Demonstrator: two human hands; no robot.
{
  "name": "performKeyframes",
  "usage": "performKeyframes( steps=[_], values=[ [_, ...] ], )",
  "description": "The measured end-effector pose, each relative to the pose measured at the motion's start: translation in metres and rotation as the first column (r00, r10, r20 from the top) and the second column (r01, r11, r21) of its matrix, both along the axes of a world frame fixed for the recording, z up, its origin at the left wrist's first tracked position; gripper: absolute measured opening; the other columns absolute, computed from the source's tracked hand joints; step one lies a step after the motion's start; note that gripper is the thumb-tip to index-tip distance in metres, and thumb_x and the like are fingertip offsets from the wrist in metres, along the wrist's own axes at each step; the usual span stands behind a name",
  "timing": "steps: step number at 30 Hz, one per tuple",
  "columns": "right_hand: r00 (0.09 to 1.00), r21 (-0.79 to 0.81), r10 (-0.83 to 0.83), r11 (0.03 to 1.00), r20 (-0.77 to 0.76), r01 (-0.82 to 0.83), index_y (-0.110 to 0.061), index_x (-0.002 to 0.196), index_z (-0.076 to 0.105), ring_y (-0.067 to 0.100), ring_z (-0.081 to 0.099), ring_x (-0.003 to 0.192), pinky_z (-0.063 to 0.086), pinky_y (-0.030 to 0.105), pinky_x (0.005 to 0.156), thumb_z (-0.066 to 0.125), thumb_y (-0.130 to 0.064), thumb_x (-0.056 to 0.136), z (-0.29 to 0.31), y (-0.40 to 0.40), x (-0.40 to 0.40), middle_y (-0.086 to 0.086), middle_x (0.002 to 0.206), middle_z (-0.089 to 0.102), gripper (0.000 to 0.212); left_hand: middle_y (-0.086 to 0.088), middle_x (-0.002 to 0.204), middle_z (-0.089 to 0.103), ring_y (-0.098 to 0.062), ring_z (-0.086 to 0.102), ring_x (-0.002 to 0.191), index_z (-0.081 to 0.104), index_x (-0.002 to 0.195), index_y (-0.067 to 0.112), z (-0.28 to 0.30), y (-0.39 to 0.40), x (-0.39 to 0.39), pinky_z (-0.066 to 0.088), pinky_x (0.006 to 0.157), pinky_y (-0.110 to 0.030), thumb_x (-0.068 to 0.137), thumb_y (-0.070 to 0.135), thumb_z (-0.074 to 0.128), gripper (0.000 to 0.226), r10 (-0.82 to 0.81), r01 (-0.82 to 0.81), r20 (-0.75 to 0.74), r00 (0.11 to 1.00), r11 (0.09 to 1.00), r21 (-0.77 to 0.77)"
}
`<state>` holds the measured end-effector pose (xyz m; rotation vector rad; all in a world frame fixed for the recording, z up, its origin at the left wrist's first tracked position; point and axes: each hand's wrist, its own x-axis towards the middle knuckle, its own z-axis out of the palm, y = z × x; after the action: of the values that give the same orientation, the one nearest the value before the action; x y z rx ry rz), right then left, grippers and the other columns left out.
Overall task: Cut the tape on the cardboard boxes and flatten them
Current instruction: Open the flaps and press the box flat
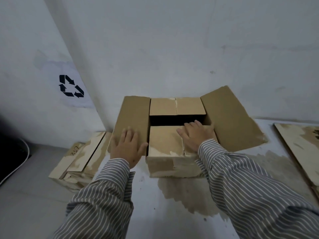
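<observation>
1. The cardboard box (pixel 172 163) stood on the white table (pixel 148 204) against the wall, its top open: two long flaps splayed outward and two short flaps folded inward over a dark gap.
2. The left hand (pixel 128 149) lay flat, fingers straight, on the left flap (pixel 133 116).
3. The right hand (pixel 196 135) pressed flat, fingers extended, on the near inner flap (pixel 164 140).
4. Flattened cardboard (pixel 81 159) lay stacked left of the table.
</observation>
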<state>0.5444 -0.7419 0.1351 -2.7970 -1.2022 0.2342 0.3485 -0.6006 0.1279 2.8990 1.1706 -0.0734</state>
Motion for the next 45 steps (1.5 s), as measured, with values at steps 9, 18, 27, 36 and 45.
performKeyframes(
  steps=[9,18,27,36,45],
  values=[
    [0.898,0.364,0.34,0.903,-0.281,-0.228,-0.023,0.085,0.073,0.012,0.064,0.09,0.041,0.054,0.1,0.03,-0.087,0.069,0.123,-0.086,-0.024,-0.009,0.095,0.07,0.078,-0.006,0.16,-0.003,-0.02,-0.006,0.147,0.004,0.152,0.016,-0.022,0.01,-0.001,0.001,0.118,-0.044,0.061,0.079,0.009,0.111,0.049,0.128,0.302,0.952,0.832,-0.54],
    [0.774,-0.063,0.215,0.948,-0.596,-0.313,-0.024,0.116,0.064,0.003,0.053,0.111,0.032,0.034,0.108,0.053,-0.048,0.087,0.115,-0.042,0.01,-0.011,0.119,0.062,0.039,-0.002,0.154,-0.031,-0.024,-0.017,0.145,-0.032,0.143,0.019,-0.026,0.0,-0.003,0.006,0.116,-0.052,0.035,0.091,0.059,0.158,-0.182,0.128,-0.08,0.98,0.886,-0.445],
    [0.979,-0.215,0.195,0.955,-0.062,-0.204,-0.02,0.151,-0.002,0.02,-0.008,0.146,0.004,0.052,0.116,0.034,-0.051,0.097,-0.015,0.021,0.046,0.0,0.159,-0.009,0.072,-0.005,0.161,-0.003,-0.029,0.005,0.146,-0.003,0.152,0.021,0.004,0.023,0.058,0.011,0.117,-0.053,0.062,0.085,0.049,0.122,0.207,0.015,0.211,0.955,0.679,-0.734],
    [0.976,-0.001,0.096,0.995,0.198,-0.098,-0.017,0.149,-0.014,0.024,-0.015,0.145,-0.005,0.056,0.112,0.027,-0.058,0.094,-0.031,0.037,0.065,0.004,0.158,-0.017,0.08,-0.018,0.157,0.007,-0.042,0.014,0.142,-0.001,0.149,0.006,-0.015,0.013,0.123,0.022,0.114,-0.053,0.085,0.058,0.057,0.101,0.285,-0.268,0.055,0.957,0.939,-0.215],
    [0.965,0.11,-0.049,0.994,0.256,0.021,-0.022,0.151,-0.003,0.024,-0.016,0.145,-0.005,0.062,0.11,0.022,-0.059,0.094,0.015,0.071,0.111,0.004,0.157,-0.018,0.072,-0.011,0.16,-0.001,-0.033,0.012,0.145,-0.008,0.15,0.008,-0.016,0.012,0.1,0.021,0.117,-0.045,0.085,0.048,0.063,0.105,-0.007,0.009,0.011,1.0,0.991,-0.136]
  ],
)
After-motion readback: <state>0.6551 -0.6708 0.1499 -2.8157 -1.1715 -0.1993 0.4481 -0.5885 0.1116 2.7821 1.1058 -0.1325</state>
